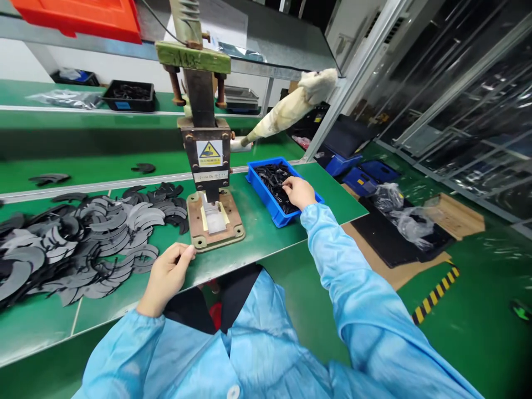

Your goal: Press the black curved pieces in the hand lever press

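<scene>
The right hand reaches into the blue bin, fingers curled down among the small black parts heaped there; whether it has pinched one cannot be told, since the fingertips are buried in the pile. The parts are too tangled and dark to count. The left hand rests at the near edge of the green table, loosely curled, thumb against forefinger, and nothing can be seen in it, though the palm is turned away.

Between the two hands stands one hand press with a yellow warning label, its ram over a tan base plate with a pale slot. Its top is cut off by the picture's edge. One cloth-wrapped lever sticks out to its right.

Left of the press lies a spread of dark crescent-shaped pieces, overlapping, far too many to count, running off the left edge. Three more lie apart on the green belt behind. One black tray sits on the shelf beyond, its contents unclear.
</scene>
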Demonstrator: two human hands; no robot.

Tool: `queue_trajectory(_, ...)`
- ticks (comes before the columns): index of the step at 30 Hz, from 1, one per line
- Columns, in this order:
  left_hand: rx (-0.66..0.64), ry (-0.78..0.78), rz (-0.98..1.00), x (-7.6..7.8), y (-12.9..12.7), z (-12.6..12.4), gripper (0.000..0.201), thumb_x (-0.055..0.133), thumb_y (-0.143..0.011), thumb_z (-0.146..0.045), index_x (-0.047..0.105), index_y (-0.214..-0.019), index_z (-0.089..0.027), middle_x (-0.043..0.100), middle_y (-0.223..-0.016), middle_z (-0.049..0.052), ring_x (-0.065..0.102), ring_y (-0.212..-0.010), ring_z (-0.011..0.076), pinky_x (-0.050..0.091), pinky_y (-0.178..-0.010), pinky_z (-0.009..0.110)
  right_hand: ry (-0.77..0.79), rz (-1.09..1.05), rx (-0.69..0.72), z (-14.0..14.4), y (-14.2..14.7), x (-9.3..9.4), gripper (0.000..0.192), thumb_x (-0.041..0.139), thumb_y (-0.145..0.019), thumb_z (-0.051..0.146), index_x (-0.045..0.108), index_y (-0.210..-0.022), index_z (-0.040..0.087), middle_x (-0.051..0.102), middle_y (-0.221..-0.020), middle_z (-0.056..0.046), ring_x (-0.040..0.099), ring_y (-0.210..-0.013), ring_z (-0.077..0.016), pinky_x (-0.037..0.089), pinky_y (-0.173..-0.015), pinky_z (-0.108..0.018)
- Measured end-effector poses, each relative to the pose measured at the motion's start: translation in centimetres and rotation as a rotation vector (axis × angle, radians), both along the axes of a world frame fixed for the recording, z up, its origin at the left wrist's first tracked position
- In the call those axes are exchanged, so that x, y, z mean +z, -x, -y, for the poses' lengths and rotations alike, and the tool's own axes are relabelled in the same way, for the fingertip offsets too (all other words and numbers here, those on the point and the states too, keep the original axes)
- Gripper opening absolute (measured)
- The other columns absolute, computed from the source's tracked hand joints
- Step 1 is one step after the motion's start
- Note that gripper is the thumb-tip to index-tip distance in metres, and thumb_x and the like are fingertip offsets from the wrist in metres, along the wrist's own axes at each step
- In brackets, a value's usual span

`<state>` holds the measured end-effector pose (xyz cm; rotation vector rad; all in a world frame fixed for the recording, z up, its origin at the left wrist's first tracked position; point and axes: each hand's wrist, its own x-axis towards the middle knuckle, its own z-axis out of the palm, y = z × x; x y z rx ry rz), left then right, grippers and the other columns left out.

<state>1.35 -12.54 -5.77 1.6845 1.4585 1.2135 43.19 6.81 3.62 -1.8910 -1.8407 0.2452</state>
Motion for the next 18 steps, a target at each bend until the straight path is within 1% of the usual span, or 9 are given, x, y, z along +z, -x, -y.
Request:
queue_trajectory(2, -0.008, -0.007, 0.006, -0.1, 0.1, 0.0, 0.039, 0.059, -0.106, -0.05, 0.07, -0.079, -0.024, 0.071, -0.085, 0.003, 0.066, -0.081, 0.0198, 0.053, -0.079, 0.031, -0.054, -0.055, -0.028, 0.7, -0.4, 0.7, 0.03, 0.067, -0.099, 0.046, 0.077, -0.108, 0.02, 0.08, -0.111, -0.011, 0.071, -0.108, -0.0228, 0.053, -0.111, -0.042)
queue_trajectory(4, -0.011, -0.012, 0.019, -0.2, 0.1, -0.1, 0.039, 0.059, -0.106, -0.05, 0.069, -0.08, -0.023, 0.071, -0.086, 0.004, 0.066, -0.082, 0.0198, 0.053, -0.079, 0.031, -0.1, -0.123, -0.03, 1.8, -0.4, 1.3, 0.036, 0.063, -0.1, 0.049, 0.076, -0.11, 0.017, 0.081, -0.109, -0.012, 0.071, -0.101, -0.0227, 0.055, -0.103, -0.041)
queue_trajectory(6, -0.008, -0.015, 0.032, -0.2, 0.1, -0.1, 0.04, 0.059, -0.106, -0.051, 0.069, -0.079, -0.023, 0.071, -0.086, 0.005, 0.066, -0.083, 0.0202, 0.054, -0.079, 0.032, -0.128, -0.198, 0.004, 3.5, 0.2, 1.6, 0.043, 0.057, -0.101, 0.056, 0.074, -0.107, 0.017, 0.08, -0.104, -0.011, 0.069, -0.093, -0.0206, 0.056, -0.094, -0.037)
queue_trajectory(8, -0.004, -0.018, 0.044, -0.1, 0.0, 0.0, 0.042, 0.057, -0.106, -0.052, 0.068, -0.078, -0.023, 0.071, -0.086, 0.005, 0.067, -0.084, 0.0207, 0.054, -0.08, 0.033, -0.135, -0.276, 0.067, 5.7, 1.7, 1.5, 0.046, 0.053, -0.102, 0.061, 0.071, -0.1, 0.018, 0.078, -0.094, -0.007, 0.066, -0.084, -0.0174, 0.055, -0.083, -0.033)
queue_trajectory(10, 0.002, -0.035, 0.059, 0.2, -0.3, 0.3, 0.041, 0.057, -0.107, -0.05, 0.065, -0.077, -0.023, 0.07, -0.087, 0.005, 0.067, -0.086, 0.0206, 0.054, -0.082, 0.034, -0.116, -0.354, 0.155, 8.3, 4.0, 0.8, 0.046, 0.05, -0.103, 0.062, 0.068, -0.095, 0.021, 0.073, -0.085, -0.003, 0.062, -0.076, -0.0144, 0.052, -0.074, -0.03)
queue_trajectory(12, 0.008, -0.063, 0.078, 0.6, -1.0, 1.0, 0.038, 0.058, -0.107, -0.048, 0.063, -0.079, -0.023, 0.07, -0.09, 0.006, 0.066, -0.088, 0.0203, 0.053, -0.083, 0.034, -0.074, -0.425, 0.261, 11.0, 6.8, -0.1, 0.044, 0.049, -0.105, 0.06, 0.065, -0.092, 0.022, 0.069, -0.082, 0.0, 0.06, -0.072, -0.0125, 0.05, -0.072, -0.028)
queue_trajectory(13, 0.01, -0.075, 0.087, 0.9, -1.3, 1.4, 0.034, 0.06, -0.106, -0.047, 0.064, -0.083, -0.023, 0.07, -0.094, 0.006, 0.067, -0.09, 0.0203, 0.054, -0.083, 0.034, -0.044, -0.458, 0.318, 12.3, 8.2, -0.7, 0.043, 0.049, -0.105, 0.059, 0.065, -0.091, 0.022, 0.068, -0.081, 0.0, 0.06, -0.072, -0.012, 0.05, -0.073, -0.028)
queue_trajectory(15, 0.005, -0.086, 0.098, 1.4, -2.1, 2.4, 0.026, 0.064, -0.104, -0.048, 0.07, -0.098, -0.024, 0.071, -0.102, 0.008, 0.066, -0.09, 0.0202, 0.055, -0.082, 0.034, 0.025, -0.514, 0.432, 14.6, 10.8, -1.8, 0.041, 0.05, -0.106, 0.058, 0.065, -0.091, 0.023, 0.067, -0.08, 0.001, 0.06, -0.073, -0.0115, 0.05, -0.075, -0.028)
queue_trajectory(18, -0.044, -0.092, 0.069, 2.2, -3.1, 3.7, 0.032, 0.072, -0.1, -0.047, 0.072, -0.124, -0.026, 0.071, -0.108, 0.008, 0.065, -0.083, 0.0185, 0.057, -0.079, 0.035, 0.125, -0.576, 0.571, 16.9, 13.8, -3.2, 0.037, 0.051, -0.107, 0.055, 0.066, -0.095, 0.023, 0.069, -0.082, 0.001, 0.062, -0.076, -0.0117, 0.051, -0.079, -0.028)
